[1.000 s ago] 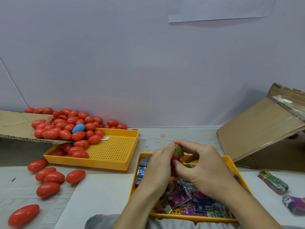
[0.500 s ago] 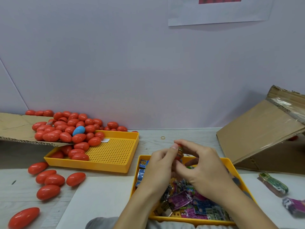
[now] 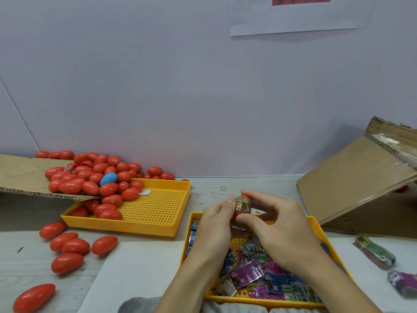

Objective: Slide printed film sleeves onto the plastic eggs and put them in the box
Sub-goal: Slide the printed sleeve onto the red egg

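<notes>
One red egg (image 3: pixel 243 205) is up in the air between both hands, over the near yellow tray (image 3: pixel 320 231). A printed sleeve (image 3: pixel 243 204) is wrapped around its middle, with red showing above and below — so it looks nearly on, I think. The left hand (image 3: pixel 214 224) pinches the egg from one side and the right hand (image 3: pixel 277 227) holds it with thumb and finger; both grips are tight on it.

The egg is not in the cardboard box (image 3: pixel 361 188) yet, off to the right on the table (image 3: pixel 259 184).

A lot is left. I count one blue egg (image 3: pixel 108 178), seven loose red eggs (image 3: pixel 67 263) on the table, and dozens more in the pile (image 3: pixel 90 177) — too many to count. There are two yellow trays; the far tray (image 3: pixel 158 206) is half bare. Flat sleeves (image 3: pixel 259 272) fill the near one.
</notes>
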The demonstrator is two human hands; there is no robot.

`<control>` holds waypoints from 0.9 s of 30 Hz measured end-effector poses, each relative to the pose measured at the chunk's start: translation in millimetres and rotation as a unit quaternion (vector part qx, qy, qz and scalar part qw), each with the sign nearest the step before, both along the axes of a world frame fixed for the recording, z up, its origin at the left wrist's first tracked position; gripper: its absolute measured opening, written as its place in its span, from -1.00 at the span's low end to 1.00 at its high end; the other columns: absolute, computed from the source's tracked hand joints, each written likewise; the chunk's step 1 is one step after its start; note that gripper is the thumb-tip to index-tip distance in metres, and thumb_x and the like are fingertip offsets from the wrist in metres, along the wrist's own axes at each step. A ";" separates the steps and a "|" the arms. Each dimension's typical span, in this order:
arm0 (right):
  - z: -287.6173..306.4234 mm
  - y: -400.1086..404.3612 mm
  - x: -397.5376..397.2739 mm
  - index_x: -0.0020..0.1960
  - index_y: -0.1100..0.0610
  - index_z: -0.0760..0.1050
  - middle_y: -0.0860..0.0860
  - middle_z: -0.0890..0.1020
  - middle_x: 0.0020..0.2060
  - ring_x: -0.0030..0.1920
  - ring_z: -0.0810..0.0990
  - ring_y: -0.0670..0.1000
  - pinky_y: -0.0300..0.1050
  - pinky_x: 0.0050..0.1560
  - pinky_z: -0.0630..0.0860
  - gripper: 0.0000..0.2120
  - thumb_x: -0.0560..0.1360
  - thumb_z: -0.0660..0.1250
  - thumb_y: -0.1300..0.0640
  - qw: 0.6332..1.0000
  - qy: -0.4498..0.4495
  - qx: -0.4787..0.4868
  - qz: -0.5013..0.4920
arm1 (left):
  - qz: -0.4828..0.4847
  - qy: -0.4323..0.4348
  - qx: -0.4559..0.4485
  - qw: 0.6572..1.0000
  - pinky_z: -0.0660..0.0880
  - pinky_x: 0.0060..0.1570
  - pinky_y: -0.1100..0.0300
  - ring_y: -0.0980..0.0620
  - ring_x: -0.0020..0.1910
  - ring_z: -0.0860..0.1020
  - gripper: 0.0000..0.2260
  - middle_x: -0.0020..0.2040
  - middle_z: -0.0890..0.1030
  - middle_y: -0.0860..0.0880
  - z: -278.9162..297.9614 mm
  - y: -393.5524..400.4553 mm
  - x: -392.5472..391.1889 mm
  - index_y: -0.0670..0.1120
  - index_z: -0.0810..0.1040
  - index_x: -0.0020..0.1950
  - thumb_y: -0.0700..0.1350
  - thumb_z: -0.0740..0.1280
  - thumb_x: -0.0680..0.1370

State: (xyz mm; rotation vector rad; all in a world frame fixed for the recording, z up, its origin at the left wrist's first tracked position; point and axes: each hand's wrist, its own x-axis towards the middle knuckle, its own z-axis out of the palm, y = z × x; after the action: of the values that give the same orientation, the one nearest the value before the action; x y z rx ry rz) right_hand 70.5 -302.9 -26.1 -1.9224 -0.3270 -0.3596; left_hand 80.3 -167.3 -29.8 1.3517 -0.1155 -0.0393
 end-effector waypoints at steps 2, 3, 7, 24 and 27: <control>0.4 -0.2 0.1 0.21 -0.18 0.56 -0.33 0.64 0.00 0.06 0.62 -0.26 -0.27 0.04 0.61 -0.60 0.42 0.51 0.09 1.000 -0.001 -0.007 -0.004 | -0.007 0.011 -0.013 1.000 0.58 -0.20 0.18 -0.07 -0.11 0.71 -0.63 -0.12 0.73 -0.15 1.0 0.6 -0.8 -0.06 0.73 -0.06 -0.06 0.14 0.70; 1.2 -0.2 -0.3 0.21 -0.18 0.56 -0.34 0.64 -0.01 0.05 0.62 -0.26 -0.29 0.03 0.61 -0.60 0.43 0.51 0.08 1.000 -0.003 -0.010 -0.003 | -0.008 0.016 -0.019 1.000 0.59 -0.22 0.18 -0.07 -0.12 0.71 -0.63 -0.13 0.72 -0.15 1.5 0.8 -0.6 -0.07 0.73 -0.07 -0.06 0.15 0.70; 1.9 -1.1 -0.7 0.18 -0.27 0.53 -0.40 0.64 -0.03 0.10 0.58 -0.31 -0.33 0.08 0.56 -0.62 0.45 0.49 0.06 0.999 -0.023 -0.044 0.001 | -0.025 0.021 -0.012 0.999 0.62 -0.24 0.11 -0.08 -0.20 0.69 -0.69 -0.23 0.70 -0.13 3.7 0.8 -2.0 -0.08 0.73 -0.11 0.02 0.26 0.64; 1.4 -0.5 -0.6 0.20 -0.27 0.54 -0.39 0.60 0.02 0.13 0.52 -0.35 -0.44 0.06 0.48 -0.51 0.34 0.58 -0.01 0.996 -0.049 -0.074 -0.015 | -0.070 0.128 -0.186 0.972 0.61 -0.22 0.08 -0.10 -0.25 0.60 -0.65 -0.24 0.59 -0.26 11.1 4.2 -5.9 -0.36 0.54 0.20 -0.12 0.11 0.67; 1.5 -1.0 -1.5 0.17 -0.33 0.51 -0.39 0.59 0.04 0.17 0.49 -0.36 -0.45 0.08 0.47 -0.53 0.36 0.56 0.01 0.995 -0.056 -0.077 -0.020 | -0.066 0.134 -0.192 0.970 0.63 -0.20 0.08 -0.14 -0.23 0.63 -0.66 -0.19 0.60 -0.29 9.8 4.3 -4.9 -0.36 0.52 0.22 -0.11 0.18 0.64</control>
State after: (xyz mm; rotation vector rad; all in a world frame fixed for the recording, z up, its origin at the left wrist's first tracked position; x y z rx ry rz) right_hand 69.0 -303.9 -24.6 -2.0663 -0.3999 -0.4810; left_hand 75.4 -163.0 -20.0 0.9395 0.0167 -0.2977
